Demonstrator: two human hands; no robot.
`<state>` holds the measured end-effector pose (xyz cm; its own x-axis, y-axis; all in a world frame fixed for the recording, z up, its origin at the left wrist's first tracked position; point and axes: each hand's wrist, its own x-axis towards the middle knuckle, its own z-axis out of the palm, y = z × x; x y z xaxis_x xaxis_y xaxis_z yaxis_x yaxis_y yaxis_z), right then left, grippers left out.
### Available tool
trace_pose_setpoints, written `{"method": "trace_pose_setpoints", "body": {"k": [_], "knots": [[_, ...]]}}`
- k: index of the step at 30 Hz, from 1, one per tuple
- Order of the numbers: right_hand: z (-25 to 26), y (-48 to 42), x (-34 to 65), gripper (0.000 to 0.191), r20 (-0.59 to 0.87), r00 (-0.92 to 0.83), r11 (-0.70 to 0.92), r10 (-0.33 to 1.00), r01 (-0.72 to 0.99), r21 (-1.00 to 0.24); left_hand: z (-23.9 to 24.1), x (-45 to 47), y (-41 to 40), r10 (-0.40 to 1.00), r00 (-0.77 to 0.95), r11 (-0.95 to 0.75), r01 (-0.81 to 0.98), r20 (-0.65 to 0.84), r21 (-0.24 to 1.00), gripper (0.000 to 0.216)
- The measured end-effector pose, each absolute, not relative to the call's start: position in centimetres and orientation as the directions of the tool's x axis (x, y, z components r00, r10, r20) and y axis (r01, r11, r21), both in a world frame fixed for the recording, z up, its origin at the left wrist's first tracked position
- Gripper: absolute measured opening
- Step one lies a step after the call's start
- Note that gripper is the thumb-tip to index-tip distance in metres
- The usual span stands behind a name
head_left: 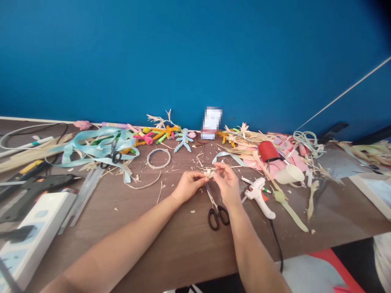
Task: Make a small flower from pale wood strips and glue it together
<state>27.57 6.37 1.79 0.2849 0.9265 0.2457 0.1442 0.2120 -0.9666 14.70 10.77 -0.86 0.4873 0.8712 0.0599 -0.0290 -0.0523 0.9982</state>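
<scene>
Over the middle of the brown table, my left hand and my right hand meet, both pinching a small pale strip of dried leaf. Fingers of both hands are closed on it. Black-handled scissors lie on the table just below my hands. A white glue gun lies just right of my right hand, its black cord running off the front edge.
Light blue ribbon and a second pair of scissors lie at left. Also there: a black glue gun, a white power strip, a tape ring. Pipe-cleaner figures, a red cup, a white cup and leaf scraps crowd the back.
</scene>
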Motion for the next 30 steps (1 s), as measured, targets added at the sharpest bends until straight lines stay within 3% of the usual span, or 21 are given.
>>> {"method": "trace_pose_setpoints", "body": {"k": [4,10,17,24,30], "knots": [[3.2,6.4,28.5,0.016,0.254,0.138,0.213,0.957,0.259,-0.942,-0.8,14.8,10.7,0.837,0.537,-0.131,0.009,0.106,0.991,0.023],[5.0,6.7,29.5,0.010,0.044,-0.165,0.120,0.985,0.485,-0.866,-0.7,14.8,10.5,0.734,0.666,-0.159,-0.020,0.132,0.987,0.021],[7.2,7.9,30.5,0.017,-0.186,-0.403,0.090,0.896,0.575,-0.813,-0.7,14.6,10.3,0.652,0.750,-0.112,-0.050,0.111,0.992,0.021],[7.2,8.4,30.6,0.021,-0.197,-0.493,0.194,0.847,0.633,-0.749,-0.9,14.6,10.3,0.618,0.777,-0.135,-0.042,0.118,0.990,0.021],[6.4,7.9,30.0,0.021,-0.138,-0.490,0.316,0.861,0.727,-0.610,-1.0,14.6,10.2,0.598,0.795,-0.145,-0.021,0.104,0.989,0.023]]}}
